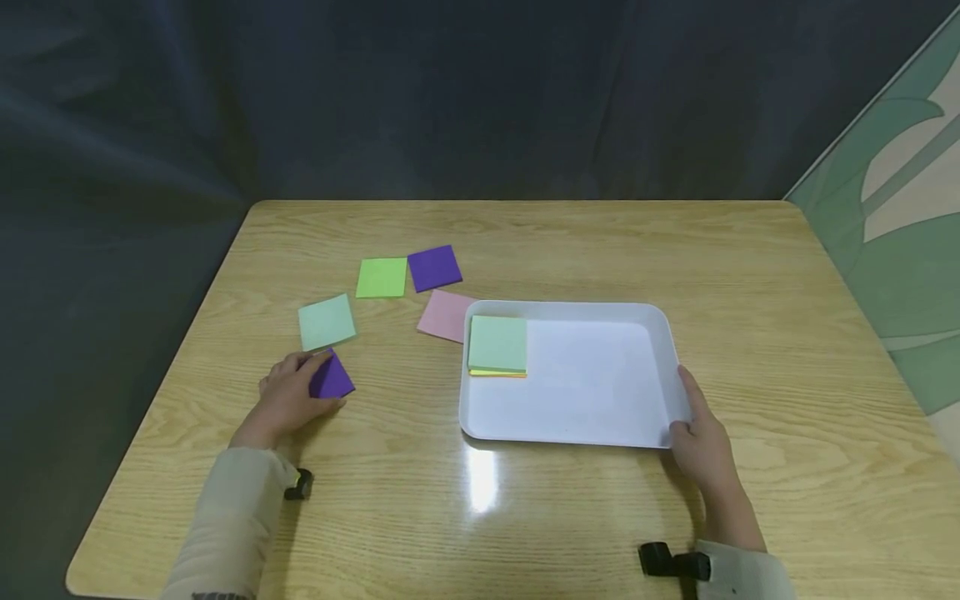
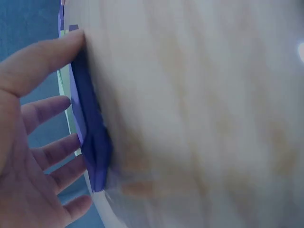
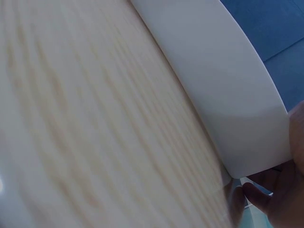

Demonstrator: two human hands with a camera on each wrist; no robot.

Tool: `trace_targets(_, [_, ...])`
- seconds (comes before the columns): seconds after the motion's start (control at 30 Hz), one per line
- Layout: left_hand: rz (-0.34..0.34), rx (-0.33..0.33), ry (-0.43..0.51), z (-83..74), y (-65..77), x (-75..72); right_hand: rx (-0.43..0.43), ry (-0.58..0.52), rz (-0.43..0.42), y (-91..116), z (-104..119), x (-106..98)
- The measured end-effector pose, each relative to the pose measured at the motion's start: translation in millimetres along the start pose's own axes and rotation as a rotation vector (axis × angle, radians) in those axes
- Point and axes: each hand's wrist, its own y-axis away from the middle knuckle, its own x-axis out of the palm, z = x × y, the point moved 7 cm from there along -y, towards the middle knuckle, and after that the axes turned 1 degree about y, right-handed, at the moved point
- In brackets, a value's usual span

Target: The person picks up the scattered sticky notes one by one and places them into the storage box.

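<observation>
My left hand (image 1: 288, 396) holds a purple sticky-note pad (image 1: 332, 377) at the table's left, its thumb and fingers at the edges. Seen side-on in the left wrist view, that pad (image 2: 88, 114) looks bent, with its layers parting at one end. On the right, my right hand (image 1: 703, 442) grips the right end of a white tray (image 1: 570, 442), the thumb at its front corner. The right wrist view shows fingers (image 3: 256, 195) curling by the tray's corner. Inside the tray's left end lies a mint-green pad (image 1: 498, 343) on top of yellow and orange ones.
Just beyond the left hand lies another mint-green pad (image 1: 327, 322). Farther back are a lime-green pad (image 1: 382, 277) and a second purple pad (image 1: 435, 268), side by side. A pink pad (image 1: 444, 315) reaches the tray's left edge. All rest on a wood-grain table (image 1: 525, 533).
</observation>
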Motion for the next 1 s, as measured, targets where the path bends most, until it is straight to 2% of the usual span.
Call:
trace_targets(0.13, [0.010, 0.008, -0.027, -2.9, -2.4, 0.9, -0.001, -0.001, -0.006, 0, 0, 0])
trace_targets(0.37, [-0.023, 0.055, -0.130, -10.9, -4.3, 1.9, 0.011, -0.003, 0.000, 0, 1, 0])
trace_targets(0.53, [-0.032, 0.065, -0.193, -16.2, -5.4, 0.0, 0.014, -0.002, 0.000, 0, 0, 1])
trace_targets(1.0, [-0.066, 0.024, -0.156, -15.6, -9.7, -3.1, 0.005, -0.003, -0.002, 0, 2, 0])
